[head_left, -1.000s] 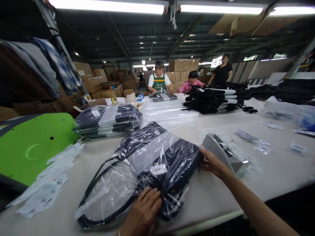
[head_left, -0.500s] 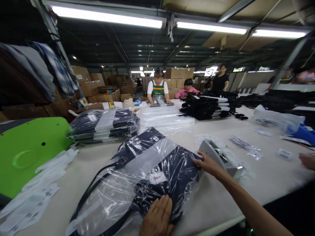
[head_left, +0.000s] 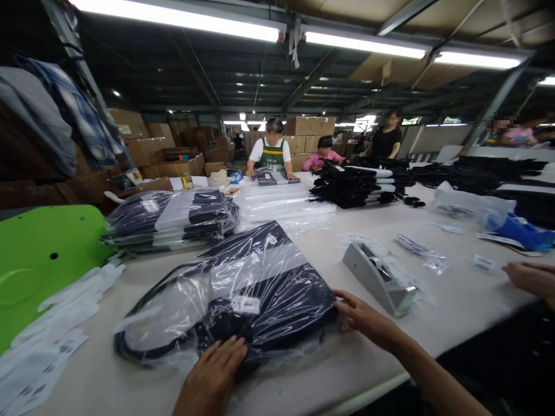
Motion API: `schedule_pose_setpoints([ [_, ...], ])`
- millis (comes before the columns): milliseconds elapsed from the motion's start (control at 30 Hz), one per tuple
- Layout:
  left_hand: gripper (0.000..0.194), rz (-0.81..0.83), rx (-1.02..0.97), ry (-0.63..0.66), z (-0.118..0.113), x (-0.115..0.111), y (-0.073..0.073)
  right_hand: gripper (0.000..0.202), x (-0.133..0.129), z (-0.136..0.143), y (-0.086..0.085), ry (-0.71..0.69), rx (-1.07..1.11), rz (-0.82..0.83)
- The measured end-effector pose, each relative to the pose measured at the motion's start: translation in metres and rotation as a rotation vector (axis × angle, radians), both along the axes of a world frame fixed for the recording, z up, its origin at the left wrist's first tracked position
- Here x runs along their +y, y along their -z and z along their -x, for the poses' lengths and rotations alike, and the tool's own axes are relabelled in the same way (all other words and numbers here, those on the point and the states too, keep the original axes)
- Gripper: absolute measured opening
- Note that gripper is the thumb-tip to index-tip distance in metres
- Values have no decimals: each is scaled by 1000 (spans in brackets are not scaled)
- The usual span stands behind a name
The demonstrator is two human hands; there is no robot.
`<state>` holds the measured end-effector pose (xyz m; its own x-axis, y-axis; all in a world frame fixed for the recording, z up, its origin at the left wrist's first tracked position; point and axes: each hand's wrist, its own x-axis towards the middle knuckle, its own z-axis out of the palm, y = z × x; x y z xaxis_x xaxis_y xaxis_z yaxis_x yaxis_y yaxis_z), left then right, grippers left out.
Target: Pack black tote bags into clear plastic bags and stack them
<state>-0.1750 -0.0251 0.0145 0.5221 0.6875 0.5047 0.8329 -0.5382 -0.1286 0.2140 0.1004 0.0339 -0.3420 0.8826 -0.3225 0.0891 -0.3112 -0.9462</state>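
A dark navy bag (head_left: 284,283) with a pale band, long straps and a white label lies flat in clear plastic on the table. Its straps (head_left: 143,346) loop toward the left inside the wrapping. My left hand (head_left: 214,372) rests on its near edge, fingers stretched out over the plastic. At the right-hand edge, my right hand (head_left: 362,318) has its fingers closed on the wrapped corner; the fingertips are partly hidden. A grey tape dispenser (head_left: 375,277) stands just beyond my right hand.
Wrapped bags (head_left: 173,222) are stacked behind on the left, near a green panel (head_left: 47,254) and white sheets (head_left: 56,341). Clear sleeves (head_left: 281,202) and a black pile (head_left: 359,185) lie farther back. Another person's hand (head_left: 531,277) is at right; a co-worker (head_left: 269,153) stands opposite.
The wrapped bag has shifted left and turned slightly, its straps drawn closer together. My left hand has moved left along its near edge; my right hand stays at the right edge, slightly lower.
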Motion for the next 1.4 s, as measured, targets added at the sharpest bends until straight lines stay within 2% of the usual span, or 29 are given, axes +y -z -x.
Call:
schedule_pose_setpoints([
  [33, 47, 4, -14, -10, 6, -1, -6, 59, -13, 0, -1, -56, 100, 41],
  [100, 36, 45, -64, -25, -2, -1, -20, 65, -32, 2, 1, -53, 221, 94],
  [167, 36, 118, -128, -24, -32, 4, -33, 69, -40, 7, 7, 51, 241, 111],
  [233, 43, 192, -198, 35, -76, 16, -39, 72, -40, 14, 16, 139, 202, 92],
  [333, 50, 300, -280, 83, -137, 40, -35, 73, -36, 26, 26, 202, 102, -11],
  [433, 48, 345, -296, 47, -167, 62, -26, 61, -39, 33, 28, 320, 79, -90],
  [500, 43, 344, -282, 26, -171, 71, -23, 61, -45, 33, 28, 352, 188, -57],
  [600, 32, 344, -300, 35, -169, 76, -23, 71, -53, 32, 28, 322, 368, 51],
  [733, 13, 342, -397, 71, -167, 76, -27, 70, -52, 36, 31, 302, 294, 13],
  [867, 14, 412, -446, 132, -166, 77, -36, 60, -46, 47, 30, 346, 179, -46],
  [967, 35, 475, -403, 160, -164, 77, -42, 55, -44, 54, 29, 438, 174, -44],
  [1067, 50, 431, -271, 140, -166, 78, -42, 53, -43, 60, 33, 533, 222, -62],
  [1133, 48, 416, -245, 144, -166, 81, -39, 53, -42, 64, 36, 584, 239, -69],
  [1267, 38, 509, -403, 208, -161, 92, -33, 53, -43, 70, 38, 640, 287, -24],
  [1333, 33, 547, -448, 232, -157, 97, -31, 51, -46, 68, 33, 631, 312, 12],
  [1400, 28, 523, -424, 228, -156, 97, -30, 47, -51, 61, 25, 561, 380, 64],
])
